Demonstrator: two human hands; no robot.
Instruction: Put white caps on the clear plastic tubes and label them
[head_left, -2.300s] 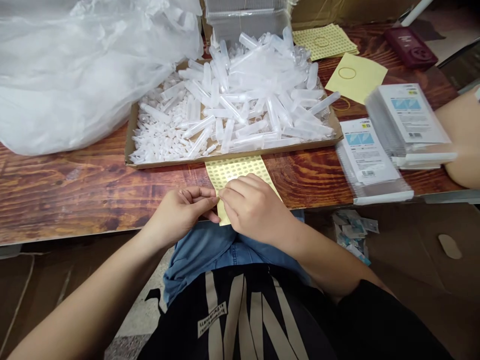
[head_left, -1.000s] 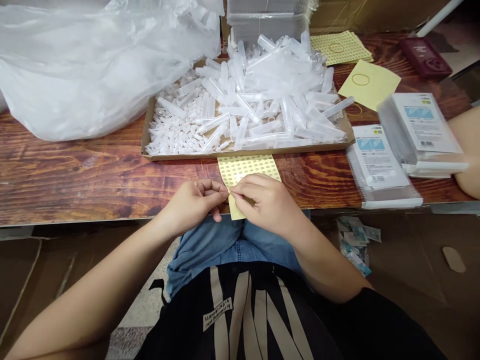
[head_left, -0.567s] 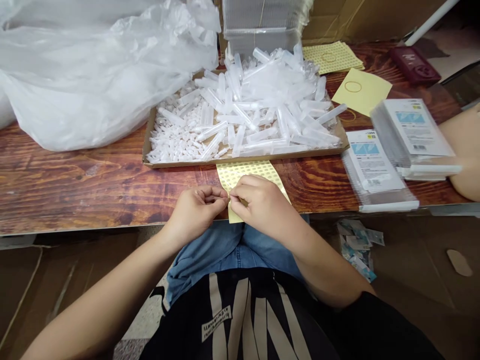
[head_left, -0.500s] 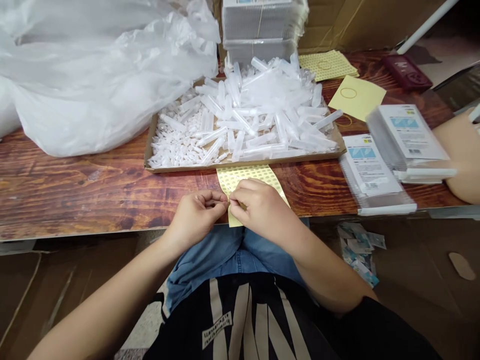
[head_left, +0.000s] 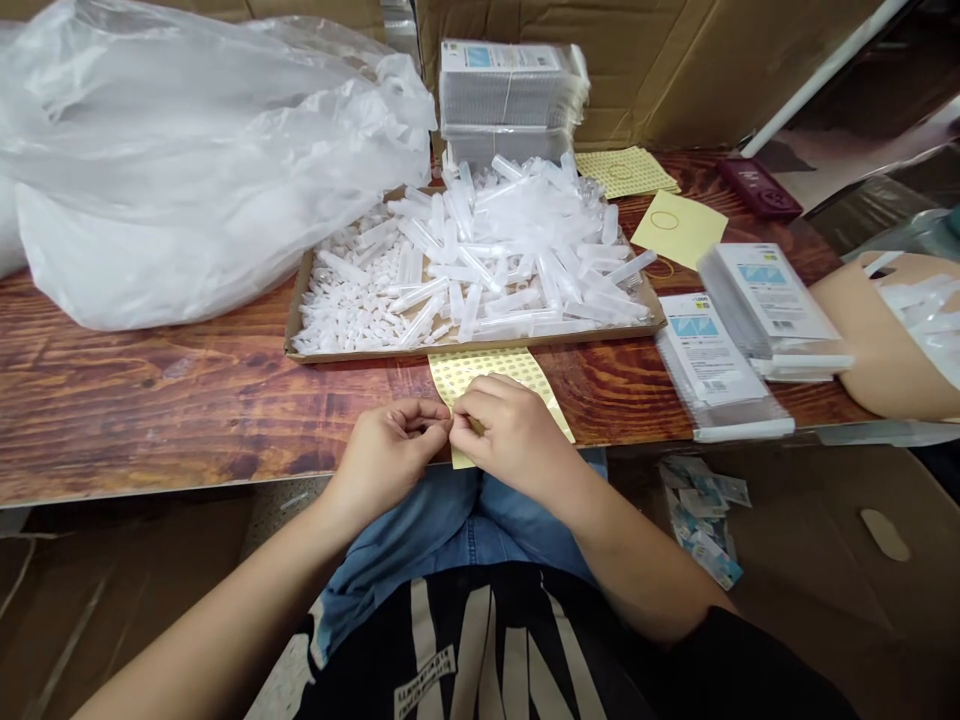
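My left hand and my right hand meet fingertip to fingertip over the near edge of the table. Both are closed in a pinch on something too small to make out. Beneath my right hand lies a yellow sheet of small stickers, its lower edge reaching past the table edge. Just beyond it, a shallow cardboard tray holds clear plastic tubes at the middle and right, with small white pieces heaped at its left.
A large white plastic bag fills the back left. Packs of clear sleeves stand behind the tray and at right. Yellow sheets and a dark red device lie back right; a tan container stands at far right.
The camera view has shifted, so the table items sit lower and those at right lie further left. My hands remain pinched together over the yellow sheet.
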